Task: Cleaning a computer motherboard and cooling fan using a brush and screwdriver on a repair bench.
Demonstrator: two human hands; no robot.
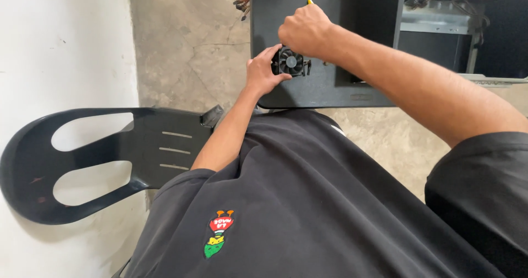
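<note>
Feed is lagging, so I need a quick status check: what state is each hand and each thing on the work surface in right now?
left hand: gripping the side of the small black cooling fan
right hand: fisted around a yellow-tipped tool, directly above the fan
cooling fan: resting on the black panel, blades facing up
computer case: side open, interior exposed
black plastic chair: unoccupied, beside the person

The small fan [291,62] looks like black plastic with a dull grey hub. The worktop [324,88] beneath is matt black and smooth. The chair [104,157] is glossy black plastic, the floor [187,41] rough cracked concrete, the case frame [440,22] bare grey metal.
</note>
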